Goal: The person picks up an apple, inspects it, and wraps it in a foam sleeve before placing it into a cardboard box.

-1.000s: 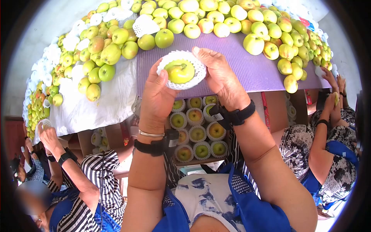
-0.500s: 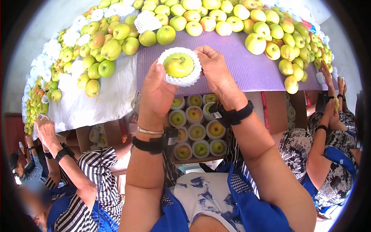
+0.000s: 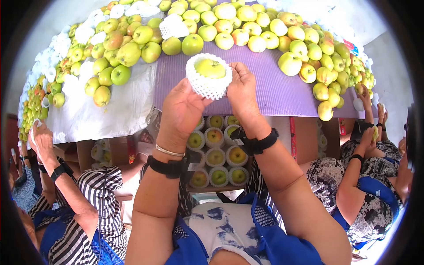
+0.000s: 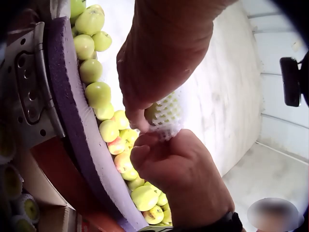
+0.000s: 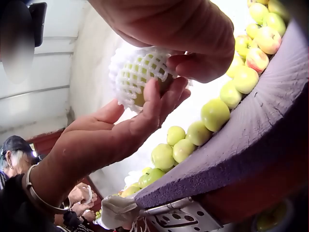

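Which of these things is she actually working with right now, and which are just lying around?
In use:
- apple in white foam net
- left hand and right hand, both holding it
- box of netted apples below

Lying about:
- loose apples on the purple mat
- spare foam nets

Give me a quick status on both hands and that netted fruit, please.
Left hand and right hand both grip the foam-netted apple above the purple mat. Packed box below. Nothing in the way.

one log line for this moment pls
left hand: holds netted apple | right hand: grips net | above purple mat | box of wrapped apples below
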